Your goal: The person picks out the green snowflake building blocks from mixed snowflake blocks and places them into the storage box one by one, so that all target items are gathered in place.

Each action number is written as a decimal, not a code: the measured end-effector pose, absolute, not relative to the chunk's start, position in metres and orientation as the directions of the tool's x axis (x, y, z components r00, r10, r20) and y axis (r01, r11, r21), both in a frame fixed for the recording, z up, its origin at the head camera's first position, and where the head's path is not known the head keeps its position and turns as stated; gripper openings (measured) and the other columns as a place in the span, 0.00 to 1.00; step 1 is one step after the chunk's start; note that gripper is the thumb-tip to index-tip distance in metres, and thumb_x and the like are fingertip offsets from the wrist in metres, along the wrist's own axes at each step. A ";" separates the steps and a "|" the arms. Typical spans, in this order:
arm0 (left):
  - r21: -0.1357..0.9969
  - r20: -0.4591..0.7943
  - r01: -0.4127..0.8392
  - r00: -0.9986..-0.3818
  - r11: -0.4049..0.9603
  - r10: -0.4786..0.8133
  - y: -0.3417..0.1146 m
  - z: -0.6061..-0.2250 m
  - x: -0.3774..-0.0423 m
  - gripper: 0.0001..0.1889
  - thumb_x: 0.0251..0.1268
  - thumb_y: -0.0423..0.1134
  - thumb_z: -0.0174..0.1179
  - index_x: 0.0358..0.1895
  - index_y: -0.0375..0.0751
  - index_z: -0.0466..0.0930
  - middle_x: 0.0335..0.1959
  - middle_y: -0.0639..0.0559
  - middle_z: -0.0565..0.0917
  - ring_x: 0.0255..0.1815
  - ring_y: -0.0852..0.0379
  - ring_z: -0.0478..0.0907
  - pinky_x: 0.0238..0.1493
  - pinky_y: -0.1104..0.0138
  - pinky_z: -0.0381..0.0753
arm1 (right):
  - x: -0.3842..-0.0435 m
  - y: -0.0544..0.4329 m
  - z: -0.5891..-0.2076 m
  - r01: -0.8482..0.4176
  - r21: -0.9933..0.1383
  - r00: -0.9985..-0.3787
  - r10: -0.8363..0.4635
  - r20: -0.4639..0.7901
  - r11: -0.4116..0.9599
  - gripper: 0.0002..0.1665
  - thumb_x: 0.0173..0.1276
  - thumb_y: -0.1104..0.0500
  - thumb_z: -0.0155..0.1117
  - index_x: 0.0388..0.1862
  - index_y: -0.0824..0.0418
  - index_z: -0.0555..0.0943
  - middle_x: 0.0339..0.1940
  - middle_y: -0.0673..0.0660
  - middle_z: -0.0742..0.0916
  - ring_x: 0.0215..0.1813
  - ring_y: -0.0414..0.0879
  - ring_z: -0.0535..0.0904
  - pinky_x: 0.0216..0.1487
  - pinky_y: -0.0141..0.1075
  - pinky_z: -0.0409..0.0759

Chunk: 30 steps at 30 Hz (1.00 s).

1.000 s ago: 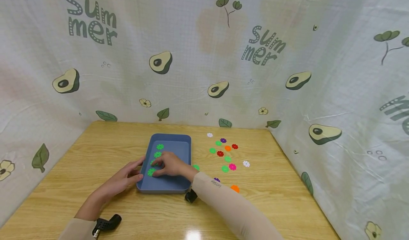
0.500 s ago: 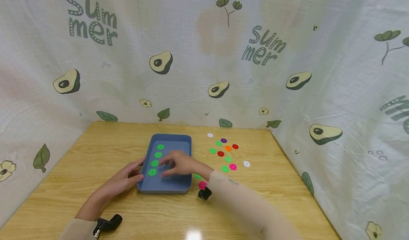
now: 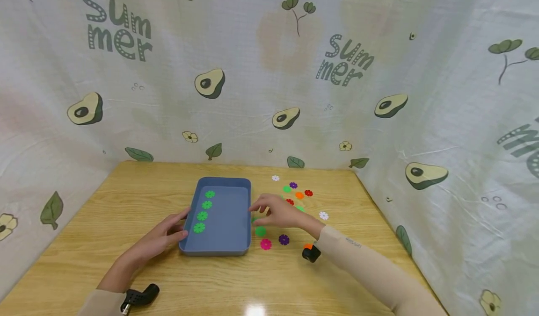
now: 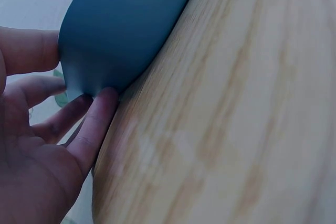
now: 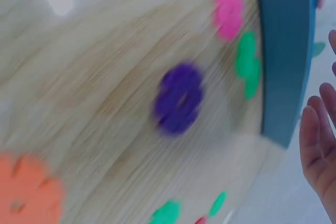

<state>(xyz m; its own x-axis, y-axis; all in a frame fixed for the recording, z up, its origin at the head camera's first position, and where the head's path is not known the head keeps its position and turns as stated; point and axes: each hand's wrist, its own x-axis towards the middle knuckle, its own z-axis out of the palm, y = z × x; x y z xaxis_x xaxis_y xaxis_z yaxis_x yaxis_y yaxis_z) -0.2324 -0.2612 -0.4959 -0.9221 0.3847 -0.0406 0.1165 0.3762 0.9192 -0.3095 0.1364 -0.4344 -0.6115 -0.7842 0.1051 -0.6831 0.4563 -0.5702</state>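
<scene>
A blue-grey tray [image 3: 227, 220] lies on the wooden table with a column of several green flower-shaped discs [image 3: 202, 216] along its left side. The left hand [image 3: 162, 237] rests against the tray's left wall, and in the left wrist view its fingers [image 4: 94, 127] touch the outside. Just beyond the tray's right wall, the right hand [image 3: 280, 212] hovers with loosely bent fingers and nothing visible between them. Below it are loose green discs [image 3: 260, 231], a pink disc [image 3: 265, 244] and a purple disc [image 5: 179, 99]. Part of the scattered pieces is hidden behind this hand.
More flower discs lie right of the tray, among them white [image 3: 323, 216], red [image 3: 309, 193] and orange [image 3: 299, 195] ones. An orange disc [image 5: 26, 192] is partly covered by the right wrist camera [image 3: 311, 253]. A printed cloth [image 3: 252, 73] surrounds the table.
The right hand has left the green discs inside the tray and moved right, past the tray's right wall, over the loose discs. The left hand stays at the tray.
</scene>
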 end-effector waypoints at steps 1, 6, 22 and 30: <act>0.921 -0.040 0.116 -0.922 0.373 0.385 -0.261 -0.496 -0.232 0.40 0.83 0.43 0.59 0.88 0.49 0.49 0.85 0.33 0.53 0.76 0.29 0.66 0.61 0.69 0.74 | -0.311 0.141 -0.435 -0.679 -0.568 -0.620 -0.777 0.104 0.466 0.22 0.73 0.58 0.76 0.62 0.63 0.87 0.54 0.63 0.86 0.52 0.58 0.83 0.48 0.35 0.85; 0.927 -0.034 0.117 -0.920 0.357 0.390 -0.262 -0.495 -0.233 0.39 0.83 0.42 0.59 0.88 0.49 0.49 0.85 0.32 0.53 0.76 0.29 0.66 0.61 0.70 0.74 | -0.318 0.154 -0.441 -0.676 -0.540 -0.640 -0.762 0.094 0.501 0.20 0.72 0.60 0.76 0.61 0.63 0.88 0.54 0.64 0.86 0.52 0.59 0.84 0.48 0.37 0.86; 0.925 -0.016 0.135 -0.920 0.355 0.392 -0.260 -0.498 -0.234 0.40 0.82 0.43 0.60 0.88 0.48 0.49 0.83 0.32 0.55 0.76 0.29 0.67 0.60 0.73 0.73 | -0.336 0.154 -0.467 -0.697 -0.508 -0.590 -0.807 0.006 0.506 0.17 0.76 0.62 0.71 0.61 0.61 0.89 0.52 0.59 0.85 0.52 0.53 0.80 0.56 0.40 0.82; 0.912 -0.035 0.125 -0.925 0.390 0.378 -0.261 -0.496 -0.233 0.40 0.82 0.45 0.60 0.88 0.49 0.50 0.84 0.32 0.54 0.76 0.29 0.66 0.66 0.58 0.74 | -0.335 0.162 -0.467 -0.693 -0.493 -0.609 -0.793 0.009 0.526 0.14 0.77 0.62 0.70 0.58 0.59 0.90 0.51 0.58 0.83 0.52 0.51 0.79 0.57 0.39 0.82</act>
<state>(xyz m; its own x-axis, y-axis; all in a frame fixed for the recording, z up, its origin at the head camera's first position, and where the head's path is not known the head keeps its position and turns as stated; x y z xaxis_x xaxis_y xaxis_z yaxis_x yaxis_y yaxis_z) -0.2331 -0.2605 -0.4957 -0.9250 0.3784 -0.0346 0.1255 0.3899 0.9123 -0.3349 0.1616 -0.4670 -0.6090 -0.7931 0.0089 -0.6927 0.5263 -0.4930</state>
